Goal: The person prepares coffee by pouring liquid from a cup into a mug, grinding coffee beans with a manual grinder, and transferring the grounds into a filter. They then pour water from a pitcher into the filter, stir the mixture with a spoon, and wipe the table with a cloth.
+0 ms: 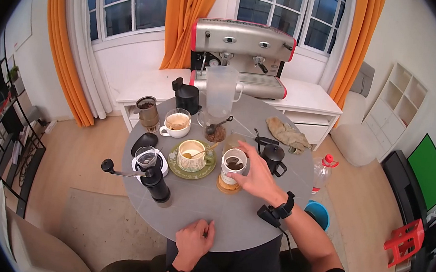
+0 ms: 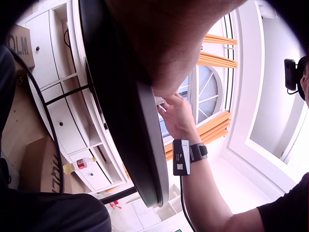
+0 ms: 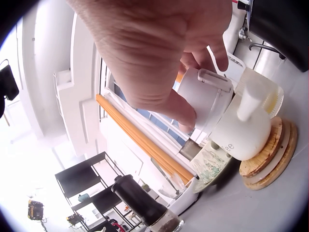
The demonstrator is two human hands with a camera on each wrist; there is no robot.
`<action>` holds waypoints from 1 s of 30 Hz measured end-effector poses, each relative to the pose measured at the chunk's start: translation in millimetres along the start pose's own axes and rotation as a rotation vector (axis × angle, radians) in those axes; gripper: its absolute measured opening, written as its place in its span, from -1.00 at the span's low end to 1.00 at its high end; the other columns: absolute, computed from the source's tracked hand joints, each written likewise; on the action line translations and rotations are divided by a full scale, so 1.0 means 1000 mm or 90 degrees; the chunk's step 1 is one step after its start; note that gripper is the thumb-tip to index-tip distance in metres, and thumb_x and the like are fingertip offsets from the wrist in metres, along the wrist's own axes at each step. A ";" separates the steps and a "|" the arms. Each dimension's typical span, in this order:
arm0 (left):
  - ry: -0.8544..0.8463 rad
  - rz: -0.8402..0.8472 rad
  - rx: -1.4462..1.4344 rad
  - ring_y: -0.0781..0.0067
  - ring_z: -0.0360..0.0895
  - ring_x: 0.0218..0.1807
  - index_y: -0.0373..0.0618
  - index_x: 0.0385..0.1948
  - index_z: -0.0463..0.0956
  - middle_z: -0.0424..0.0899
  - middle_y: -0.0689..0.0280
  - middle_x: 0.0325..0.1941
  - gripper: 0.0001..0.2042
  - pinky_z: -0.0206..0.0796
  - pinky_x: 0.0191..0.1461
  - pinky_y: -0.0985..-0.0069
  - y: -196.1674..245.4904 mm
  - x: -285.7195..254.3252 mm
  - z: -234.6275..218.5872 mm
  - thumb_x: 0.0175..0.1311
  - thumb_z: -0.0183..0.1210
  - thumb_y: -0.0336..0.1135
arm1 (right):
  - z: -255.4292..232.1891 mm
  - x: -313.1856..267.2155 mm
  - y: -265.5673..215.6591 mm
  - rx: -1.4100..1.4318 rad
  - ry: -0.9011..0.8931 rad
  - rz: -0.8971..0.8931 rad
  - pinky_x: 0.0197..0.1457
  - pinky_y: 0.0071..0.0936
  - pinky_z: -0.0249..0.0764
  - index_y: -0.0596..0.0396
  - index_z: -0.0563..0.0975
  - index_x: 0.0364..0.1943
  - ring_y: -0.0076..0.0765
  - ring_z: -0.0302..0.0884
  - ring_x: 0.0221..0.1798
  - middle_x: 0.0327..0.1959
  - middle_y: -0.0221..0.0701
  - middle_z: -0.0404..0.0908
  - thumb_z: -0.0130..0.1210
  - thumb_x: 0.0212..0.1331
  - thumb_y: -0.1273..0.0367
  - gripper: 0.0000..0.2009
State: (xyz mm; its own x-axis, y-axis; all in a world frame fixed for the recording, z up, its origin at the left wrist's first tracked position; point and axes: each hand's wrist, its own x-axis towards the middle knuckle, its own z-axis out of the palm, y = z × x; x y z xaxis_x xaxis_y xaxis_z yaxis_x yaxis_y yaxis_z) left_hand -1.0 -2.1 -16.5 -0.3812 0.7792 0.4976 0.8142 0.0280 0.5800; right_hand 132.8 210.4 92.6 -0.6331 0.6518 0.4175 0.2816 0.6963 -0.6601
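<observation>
My right hand point(image 1: 258, 176) grips a white cylindrical cup point(image 3: 205, 104) with dark contents, thumb on one side and fingers around the other. Just beneath it in the right wrist view, a white lettered mug point(image 3: 244, 135) stands on a round wooden coaster point(image 1: 227, 188). Left of these in the head view, a patterned cup point(image 1: 185, 163) with a spoon sits on a green saucer point(image 1: 178, 173). At the table's near edge rests my left hand point(image 1: 193, 241), its fingers loosely curled and holding nothing.
A black hand grinder point(image 1: 156, 187) and a white scale point(image 1: 163, 163) stand at left on the grey round table point(image 1: 210, 219). Farther back are a clear pitcher point(image 1: 220, 91) and a white cup point(image 1: 179, 129). A black kettle point(image 1: 273, 154) and crumpled cloth point(image 1: 286, 134) lie right.
</observation>
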 end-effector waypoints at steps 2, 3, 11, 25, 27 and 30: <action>0.003 0.000 0.001 0.18 0.49 -0.68 -0.03 -0.65 0.40 0.51 0.32 -0.70 -0.63 0.26 -0.57 0.28 0.001 0.000 -0.001 0.30 0.38 -0.23 | -0.001 0.003 -0.002 0.023 0.002 0.035 0.46 -0.12 0.43 0.22 0.20 0.49 0.19 0.51 0.41 0.35 0.09 0.52 0.48 0.12 0.37 -0.12; 0.005 0.000 0.003 0.18 0.49 -0.68 -0.03 -0.65 0.41 0.51 0.32 -0.70 -0.63 0.26 -0.58 0.28 0.001 0.001 -0.001 0.30 0.38 -0.23 | -0.001 0.003 -0.002 0.033 0.007 0.035 0.46 -0.12 0.44 0.23 0.20 0.49 0.19 0.52 0.40 0.34 0.10 0.52 0.48 0.12 0.36 -0.12; -0.003 -0.006 0.002 0.17 0.49 -0.68 -0.03 -0.65 0.40 0.51 0.32 -0.70 -0.63 0.27 -0.57 0.28 0.000 0.000 0.001 0.30 0.38 -0.23 | 0.002 0.004 -0.001 0.048 0.037 0.036 0.47 -0.11 0.41 0.29 0.20 0.49 0.19 0.51 0.40 0.32 0.14 0.53 0.51 0.11 0.31 -0.09; 0.007 0.000 -0.003 0.16 0.49 -0.68 -0.04 -0.65 0.40 0.51 0.31 -0.71 -0.63 0.26 -0.58 0.27 0.001 0.001 0.000 0.30 0.38 -0.24 | 0.001 0.005 -0.005 0.042 0.050 0.036 0.47 -0.15 0.42 0.24 0.24 0.48 0.07 0.54 0.40 0.29 0.04 0.58 0.54 0.07 0.31 -0.09; 0.003 0.001 -0.001 0.16 0.50 -0.68 -0.04 -0.65 0.41 0.51 0.31 -0.71 -0.64 0.26 -0.58 0.28 0.001 0.000 0.001 0.30 0.38 -0.24 | 0.001 0.004 -0.005 0.033 0.058 0.028 0.47 -0.17 0.41 0.23 0.25 0.47 0.03 0.55 0.40 0.27 0.01 0.61 0.56 0.05 0.32 -0.09; 0.006 0.000 -0.001 0.15 0.50 -0.67 -0.04 -0.65 0.41 0.52 0.31 -0.70 -0.64 0.26 -0.57 0.27 0.002 0.000 -0.001 0.30 0.38 -0.24 | 0.003 0.005 -0.005 0.019 0.063 0.030 0.46 -0.17 0.42 0.22 0.24 0.48 0.04 0.55 0.39 0.29 0.02 0.59 0.56 0.04 0.32 -0.08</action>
State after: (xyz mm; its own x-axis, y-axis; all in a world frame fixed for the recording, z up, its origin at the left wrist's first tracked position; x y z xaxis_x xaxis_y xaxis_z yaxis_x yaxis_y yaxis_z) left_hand -0.1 -2.5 -14.2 -0.3854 0.7728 0.5042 0.8139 0.0272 0.5804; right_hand 126.2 209.0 96.4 -0.5445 0.7112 0.4446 0.2869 0.6561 -0.6980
